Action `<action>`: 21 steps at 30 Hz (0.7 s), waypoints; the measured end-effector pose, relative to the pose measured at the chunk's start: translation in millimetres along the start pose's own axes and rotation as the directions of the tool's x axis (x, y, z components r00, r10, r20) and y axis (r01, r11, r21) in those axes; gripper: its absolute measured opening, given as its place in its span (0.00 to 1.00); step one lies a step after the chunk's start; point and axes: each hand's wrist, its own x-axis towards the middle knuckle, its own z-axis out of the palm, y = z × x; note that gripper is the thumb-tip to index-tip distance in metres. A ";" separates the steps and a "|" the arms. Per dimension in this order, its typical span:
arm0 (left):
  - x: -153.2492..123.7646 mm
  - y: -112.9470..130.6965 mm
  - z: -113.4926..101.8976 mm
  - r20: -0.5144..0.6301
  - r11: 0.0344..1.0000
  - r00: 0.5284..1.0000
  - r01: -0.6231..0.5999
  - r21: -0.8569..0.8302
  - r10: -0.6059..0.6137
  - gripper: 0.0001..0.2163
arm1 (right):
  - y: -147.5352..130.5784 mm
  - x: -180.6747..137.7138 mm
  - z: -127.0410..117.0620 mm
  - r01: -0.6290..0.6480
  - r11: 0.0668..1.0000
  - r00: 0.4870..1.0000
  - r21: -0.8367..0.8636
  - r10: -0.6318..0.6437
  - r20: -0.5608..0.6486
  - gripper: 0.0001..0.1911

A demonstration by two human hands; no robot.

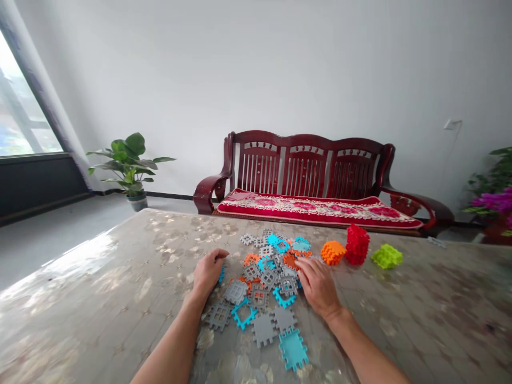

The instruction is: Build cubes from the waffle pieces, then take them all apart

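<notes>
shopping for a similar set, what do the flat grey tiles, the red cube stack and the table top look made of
Grey tiles: likely moulded plastic, matte, uniform colour, notched edges. Red cube stack: seemingly the same plastic, toothed surface. Table top: glossy, reflects bright light; material beneath unclear.

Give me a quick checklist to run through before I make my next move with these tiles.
1. Both hands in view: ok, left hand and right hand.
2. Left hand's grip: cannot tell, curled by a blue tile.
3. Right hand empty: ok, flat on the tile pile.
4. Clear of hands: ok, orange cube, red block, green cube stand apart.
5. Tiles all on the table: ok.
</notes>
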 end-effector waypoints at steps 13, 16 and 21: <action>-0.9 0.8 -1.9 0.018 1.000 1.000 -0.015 -0.013 0.015 0.17 | -120.0 86.5 28.0 0.168 0.928 0.685 0.331 -0.352 0.639 0.31; -0.4 0.7 -1.4 0.019 1.000 1.000 0.008 -0.026 -0.007 0.17 | -122.4 96.6 36.5 0.209 0.932 0.609 0.297 -0.361 0.706 0.28; 0.0 -0.8 0.0 0.019 0.999 1.000 0.011 -0.034 -0.010 0.18 | -125.8 99.2 42.2 0.267 0.938 0.632 0.220 -0.343 0.695 0.24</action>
